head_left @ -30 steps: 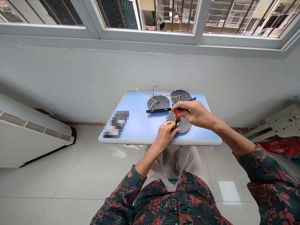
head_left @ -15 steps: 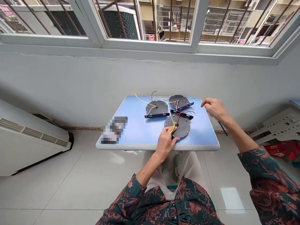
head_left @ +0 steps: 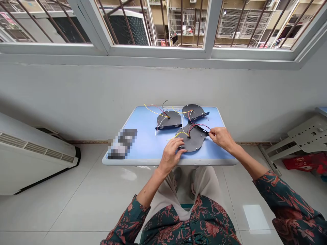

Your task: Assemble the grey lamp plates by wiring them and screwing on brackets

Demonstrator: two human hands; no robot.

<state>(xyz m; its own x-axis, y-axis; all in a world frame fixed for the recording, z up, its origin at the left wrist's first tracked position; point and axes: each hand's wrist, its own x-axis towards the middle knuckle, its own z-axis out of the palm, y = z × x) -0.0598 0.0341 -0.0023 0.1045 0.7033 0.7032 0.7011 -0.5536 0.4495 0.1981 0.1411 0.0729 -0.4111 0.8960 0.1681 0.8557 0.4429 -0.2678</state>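
Three dark round discs with black brackets and loose coloured wires lie on a small blue table (head_left: 143,149). The near disc (head_left: 192,142) is between my hands. My left hand (head_left: 170,156) has bent fingers closed on its left edge. My right hand (head_left: 222,137) pinches the end of the black bracket (head_left: 201,130) at that disc's right side, among red and black wires. Behind the near disc lie the back left disc (head_left: 170,119) and the back right disc (head_left: 194,110), both untouched. A yellow wire (head_left: 176,135) trails left from the near disc.
A blurred small object (head_left: 122,139) sits at the table's left edge. A white appliance (head_left: 30,149) stands on the tiled floor at left. At right, a white perforated rack (head_left: 304,132) and a red bag (head_left: 301,160) are on the floor. Wall and window are right behind the table.
My right hand held a red-handled tool over the near disc, swung off to the right, and came back without it to the bracket. My left hand let go of the yellow wire.
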